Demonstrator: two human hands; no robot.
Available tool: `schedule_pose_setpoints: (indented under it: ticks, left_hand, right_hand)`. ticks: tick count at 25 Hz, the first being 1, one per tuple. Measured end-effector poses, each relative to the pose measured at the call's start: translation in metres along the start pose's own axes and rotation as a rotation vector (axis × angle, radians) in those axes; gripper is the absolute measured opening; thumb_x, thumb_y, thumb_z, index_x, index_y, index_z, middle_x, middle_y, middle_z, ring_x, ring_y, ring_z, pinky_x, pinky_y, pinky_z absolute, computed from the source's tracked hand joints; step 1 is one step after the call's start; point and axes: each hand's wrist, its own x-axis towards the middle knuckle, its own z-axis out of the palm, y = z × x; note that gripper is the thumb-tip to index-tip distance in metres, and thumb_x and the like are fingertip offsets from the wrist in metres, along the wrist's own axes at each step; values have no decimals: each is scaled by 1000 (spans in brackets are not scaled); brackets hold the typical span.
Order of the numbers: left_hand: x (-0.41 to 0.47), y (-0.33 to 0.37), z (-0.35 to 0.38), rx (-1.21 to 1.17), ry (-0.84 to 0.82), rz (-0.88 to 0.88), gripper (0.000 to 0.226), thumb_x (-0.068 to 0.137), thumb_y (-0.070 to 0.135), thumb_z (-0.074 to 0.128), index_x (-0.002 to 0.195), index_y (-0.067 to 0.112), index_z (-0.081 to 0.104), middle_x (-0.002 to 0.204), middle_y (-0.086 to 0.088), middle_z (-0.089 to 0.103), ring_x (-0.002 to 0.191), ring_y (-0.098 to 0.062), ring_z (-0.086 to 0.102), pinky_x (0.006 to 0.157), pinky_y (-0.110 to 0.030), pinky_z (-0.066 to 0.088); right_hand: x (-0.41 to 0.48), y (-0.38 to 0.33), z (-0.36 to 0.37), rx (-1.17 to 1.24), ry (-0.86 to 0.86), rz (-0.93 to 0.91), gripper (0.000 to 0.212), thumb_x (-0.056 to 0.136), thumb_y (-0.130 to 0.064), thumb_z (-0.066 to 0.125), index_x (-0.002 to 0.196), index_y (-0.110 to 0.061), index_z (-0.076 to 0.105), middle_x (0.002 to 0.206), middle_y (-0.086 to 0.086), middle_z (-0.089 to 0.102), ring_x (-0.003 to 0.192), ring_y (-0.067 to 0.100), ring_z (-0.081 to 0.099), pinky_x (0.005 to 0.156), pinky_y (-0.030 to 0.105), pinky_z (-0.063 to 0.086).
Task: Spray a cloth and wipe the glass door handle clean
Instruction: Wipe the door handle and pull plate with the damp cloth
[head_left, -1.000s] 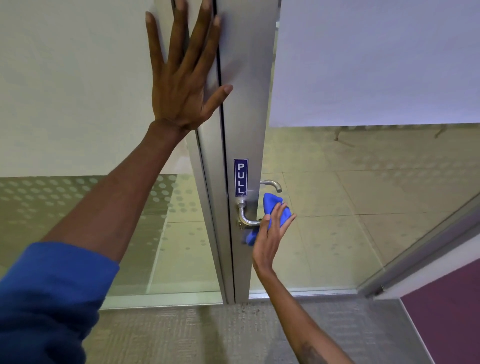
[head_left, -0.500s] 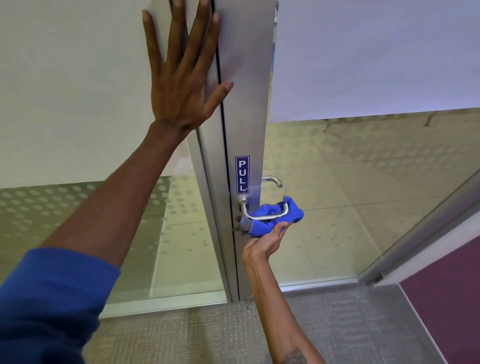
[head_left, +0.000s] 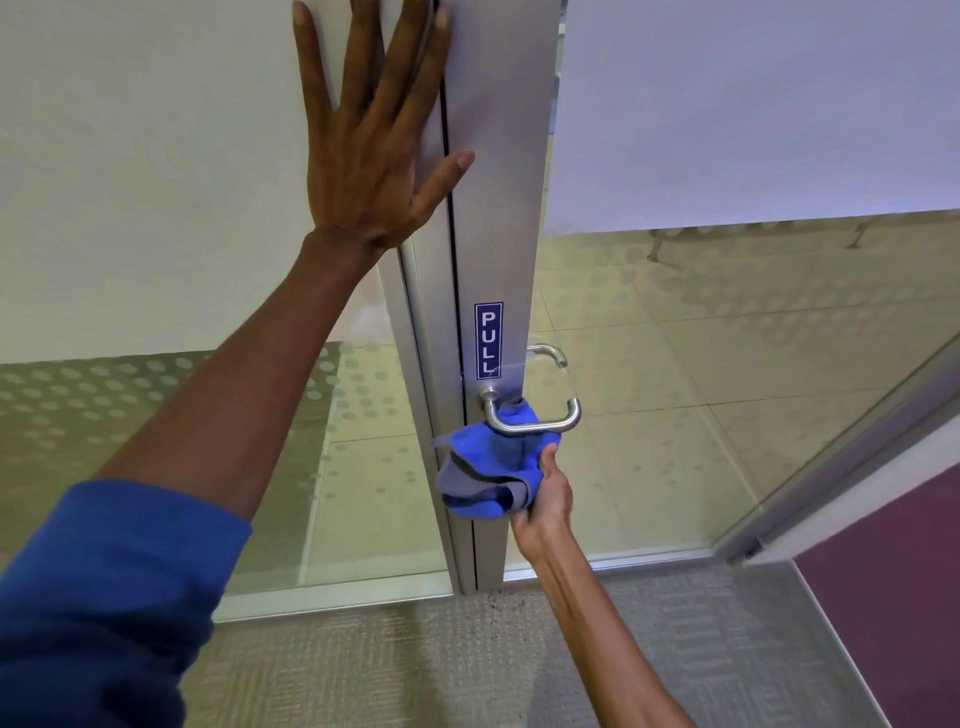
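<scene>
A silver lever handle (head_left: 537, 422) sticks out from the grey metal door frame (head_left: 498, 208) just below a blue PULL sign (head_left: 488, 340). My right hand (head_left: 545, 493) grips a bunched blue cloth (head_left: 485, 467) that hangs under the handle and touches its underside and base. My left hand (head_left: 374, 130) lies flat with fingers spread on the frame and the frosted panel, high above the handle. A second handle (head_left: 548, 353) shows behind the glass on the far side. No spray bottle is in view.
The glass door (head_left: 727, 364) stands at an angle to the right, frosted on top and dotted lower down. Grey patterned carpet (head_left: 415, 665) covers the floor in front, with a purple strip (head_left: 893, 597) at the right. Tiled floor lies beyond the glass.
My right hand has dropped from the lever to below it, pulling the blue cloth down so it hangs bunched under the handle. My left hand has stayed flat on the frame.
</scene>
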Motion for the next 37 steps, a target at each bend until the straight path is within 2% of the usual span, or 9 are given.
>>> schedule_pose_setpoints:
  ticks: [7, 11, 14, 20, 24, 27, 30, 34, 37]
  left_hand:
    - [-3, 0, 4, 7, -17, -17, 81, 97, 73, 18, 158, 19, 20, 165, -7, 24, 152, -36, 21, 118, -67, 11]
    - [-3, -1, 5, 32, 2, -25, 81, 97, 73, 20, 157, 18, 24, 163, -9, 28, 150, -37, 25, 117, -69, 14]
    - [-1, -1, 7, 16, 33, -24, 81, 98, 72, 23, 156, 16, 27, 162, -10, 31, 149, -38, 28, 115, -70, 17]
    - [-1, -1, 7, 30, 23, -23, 81, 97, 73, 20, 157, 18, 24, 163, -8, 28, 151, -35, 24, 118, -67, 12]
    - [0, -3, 9, 66, 82, -6, 79, 98, 71, 27, 155, 16, 30, 161, -10, 34, 148, -38, 30, 114, -72, 18]
    - [0, -2, 9, 76, 90, 1, 78, 98, 69, 29, 155, 16, 30, 161, -10, 34, 148, -38, 30, 114, -73, 18]
    - [2, -2, 6, 76, 95, 8, 78, 98, 68, 30, 155, 14, 30, 161, -12, 34, 148, -40, 30, 114, -73, 18]
    - [2, -3, 6, 89, 91, 24, 79, 98, 66, 28, 156, 13, 29, 161, -13, 33, 148, -41, 28, 114, -74, 17]
    - [2, -3, 7, 107, 93, 30, 79, 97, 66, 27, 156, 13, 28, 161, -14, 33, 148, -41, 28, 114, -74, 17]
  right_hand:
    - [-24, -71, -42, -308, -22, -265, 41, 104, -46, 47, 117, -14, 70, 111, 6, 76, 94, 18, 74, 79, 35, 56]
    - [-2, -109, -38, -1102, -53, -709, 48, 105, -52, 38, 130, -21, 64, 121, -5, 69, 111, 18, 62, 96, 38, 48]
    - [31, -101, -28, -1661, -265, -646, 54, 109, -42, 31, 154, -15, 38, 161, -2, 33, 154, 22, 16, 124, 38, 6]
    - [37, -79, -4, -1586, -306, -670, 37, 110, -34, 32, 95, -11, 56, 92, 3, 59, 95, 25, 54, 80, 34, 38]
    - [30, -55, 14, -1373, -370, -578, 34, 110, -34, 35, 95, -13, 57, 82, -4, 56, 80, 16, 51, 72, 25, 38]
    - [39, -46, 8, -1469, -488, -656, 35, 109, -34, 37, 120, -15, 64, 116, -6, 65, 111, 12, 54, 97, 25, 39]
    - [60, -44, -6, -1882, -742, -858, 54, 106, -50, 28, 152, -28, 42, 163, -6, 29, 150, 10, 17, 124, 38, 8]
    - [81, -55, -21, -2202, -977, -1203, 47, 107, -48, 29, 133, -27, 62, 161, -15, 37, 157, 15, 3, 124, 56, 0]
    - [91, -74, -30, -2308, -1080, -1336, 39, 106, -42, 36, 127, -28, 65, 157, -17, 43, 156, 18, 13, 116, 55, 24]
